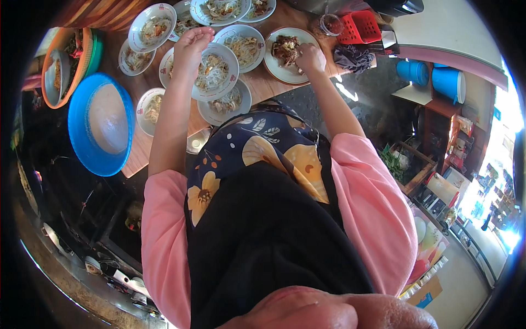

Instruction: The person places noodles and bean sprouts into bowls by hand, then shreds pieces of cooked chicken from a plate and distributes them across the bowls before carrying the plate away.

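My left hand (194,47) hangs over the bowls with thumb and fingertips drawn together; whether anything is pinched between them I cannot tell. Just below it is a white bowl (218,93) of glass noodles with shredded topping, overlapping another noodle bowl (245,111). On the right, my right hand (311,58) reaches into a rimmed plate (306,37), its fingers curled on the edge of a pile of brown shredded meat (284,50). Between the hands lies a noodle bowl (259,43). Several similar bowls, including one white bowl (134,31), stand close together, some stacked at overlapping edges.
A large blue basin (76,123) with cloudy liquid stands left of the bowls, near an orange basket (46,82). At the wooden table's (263,88) right end are a red perforated basket (359,28), a jar (331,25) and a dark cloth (352,58).
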Demonstrator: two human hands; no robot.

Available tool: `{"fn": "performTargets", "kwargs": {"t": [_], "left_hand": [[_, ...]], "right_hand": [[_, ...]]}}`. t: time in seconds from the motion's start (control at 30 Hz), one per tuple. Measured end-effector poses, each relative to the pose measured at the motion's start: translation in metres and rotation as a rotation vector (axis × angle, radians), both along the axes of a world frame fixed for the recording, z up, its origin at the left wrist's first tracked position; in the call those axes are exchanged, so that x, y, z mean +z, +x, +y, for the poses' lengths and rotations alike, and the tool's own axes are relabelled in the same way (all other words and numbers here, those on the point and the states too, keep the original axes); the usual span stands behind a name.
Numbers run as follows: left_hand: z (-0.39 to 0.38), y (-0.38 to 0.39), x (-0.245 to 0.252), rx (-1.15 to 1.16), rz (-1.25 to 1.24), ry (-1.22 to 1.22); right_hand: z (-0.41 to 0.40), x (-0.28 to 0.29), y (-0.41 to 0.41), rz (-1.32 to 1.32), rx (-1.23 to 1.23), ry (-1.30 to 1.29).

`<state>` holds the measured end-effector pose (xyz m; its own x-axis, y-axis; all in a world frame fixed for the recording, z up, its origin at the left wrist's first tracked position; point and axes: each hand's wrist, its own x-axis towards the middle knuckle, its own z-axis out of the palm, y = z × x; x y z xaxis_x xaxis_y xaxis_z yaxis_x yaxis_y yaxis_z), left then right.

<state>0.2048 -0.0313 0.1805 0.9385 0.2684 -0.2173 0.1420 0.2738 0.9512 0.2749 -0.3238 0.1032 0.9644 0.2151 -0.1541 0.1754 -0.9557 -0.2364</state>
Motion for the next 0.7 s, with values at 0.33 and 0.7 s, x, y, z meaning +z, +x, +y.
{"fn": "performTargets", "kwargs": {"t": [0.33, 0.7], "left_hand": [[0.003, -0.012, -0.001, -0.040, 0.011, 0.028], [-0.037, -0.025, -0.013, -0.189, 0.055, 0.006]], "right_hand": [[0.036, 0.003, 0.014, 0.042, -0.064, -0.100], [-0.007, 0.039, 0.021, 0.226, -0.184, 0.944]]}}
